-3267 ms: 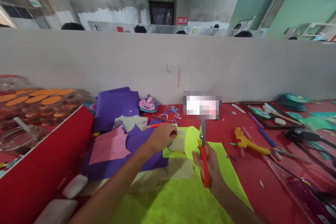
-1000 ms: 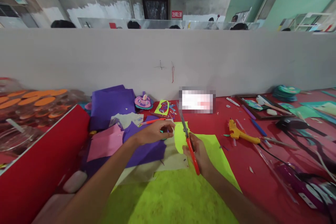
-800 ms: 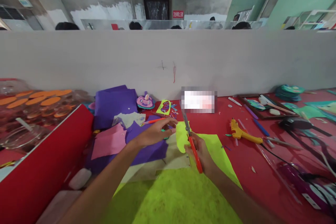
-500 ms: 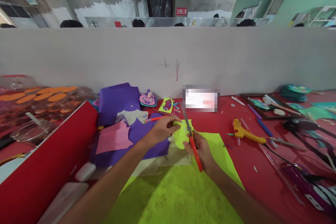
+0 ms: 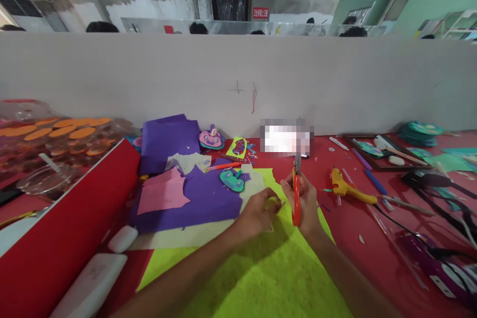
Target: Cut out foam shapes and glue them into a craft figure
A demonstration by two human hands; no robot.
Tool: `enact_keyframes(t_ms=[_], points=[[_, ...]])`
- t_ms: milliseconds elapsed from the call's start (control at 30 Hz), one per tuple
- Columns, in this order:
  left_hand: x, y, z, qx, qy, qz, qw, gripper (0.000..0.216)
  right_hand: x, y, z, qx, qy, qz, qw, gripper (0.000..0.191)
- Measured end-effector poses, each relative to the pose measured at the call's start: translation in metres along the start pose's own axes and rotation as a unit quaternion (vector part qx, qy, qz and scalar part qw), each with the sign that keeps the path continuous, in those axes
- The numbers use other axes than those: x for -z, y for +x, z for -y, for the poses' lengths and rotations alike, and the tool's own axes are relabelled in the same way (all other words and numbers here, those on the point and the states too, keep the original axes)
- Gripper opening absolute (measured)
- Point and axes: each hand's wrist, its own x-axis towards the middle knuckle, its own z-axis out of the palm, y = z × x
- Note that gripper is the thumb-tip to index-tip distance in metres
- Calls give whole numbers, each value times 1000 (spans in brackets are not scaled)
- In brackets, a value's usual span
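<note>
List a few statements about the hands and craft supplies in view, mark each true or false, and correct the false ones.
1. The right hand holds scissors with red-orange handles. True.
2. The left hand grips the yellow glue gun. False: the glue gun lies on the red tabletop, apart from both hands; a small yellow-green piece is between the left hand's fingers.
3. The pink piece lies over part of a purple sheet. True.
4. The scissors' blades point back toward the person. False: they point away.
5. The blue stick lies to the left of both hands. False: it lies to their right.
</note>
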Motion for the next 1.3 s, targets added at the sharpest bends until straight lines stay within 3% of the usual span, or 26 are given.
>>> enact_keyframes(t_ms=[67,133,167,233,300,400,533,667,867,1100,1300], points=[[4,-3,-8,-56,38,-10,998,14,0,0,-2,-12,8,11,1000,30],[24,0,-11,-150,168,-62,972,15,0,1,-6,-14,-2,23,1000,29],[39,4,-11,-156,228,-89,957,18,1,2,-8,-13,-14,27,999,30],[75,13,-6,-113,340,-157,920,21,2,3,-11,-14,-45,31,998,32],[108,22,2,-50,415,-187,889,24,3,5,-11,-18,-77,25,997,34],[139,30,16,-19,420,-172,891,27,3,5,-9,-20,-117,15,993,36],[143,36,26,-9,409,-139,902,33,3,7,-8,-34,-168,52,984,38],[144,38,19,-1,389,-91,917,24,-1,8,-16,-43,-232,105,966,34],[174,24,3,18,359,-17,933,10,-3,10,-25,-4,-397,161,904,33],[172,16,6,28,353,-18,935,9,6,11,-13,-18,-518,205,831,34],[164,22,15,30,373,-93,922,10,14,8,-11,-9,-577,216,787,37]])
